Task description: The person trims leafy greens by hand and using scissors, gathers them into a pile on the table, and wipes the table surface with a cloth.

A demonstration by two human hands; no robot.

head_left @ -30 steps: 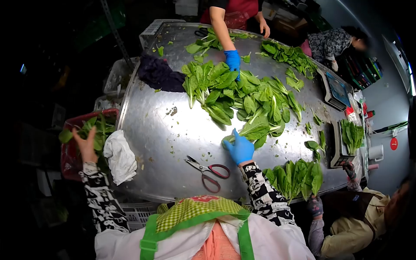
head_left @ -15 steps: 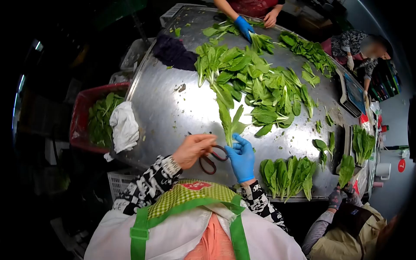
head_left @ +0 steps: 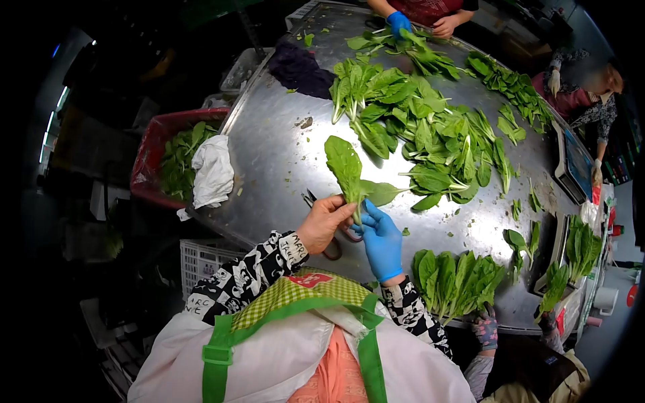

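- Left hand [head_left: 325, 224]: bare; fingers pinch the stem of a leafy green [head_left: 345, 166].
- Right hand [head_left: 382, 244]: blue-gloved; fingertips grip the same stem near its base.
- Leafy green: held leaf-end forward above the metal table [head_left: 265, 195], in front of the apron [head_left: 295, 299].
- Scissors [head_left: 332, 250]: partly hidden behind the hands.

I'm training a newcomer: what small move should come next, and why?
Perhaps the left hand should turn the held leaf over to check its back: the hand pinches its lower end, and mainly one broad face shows.
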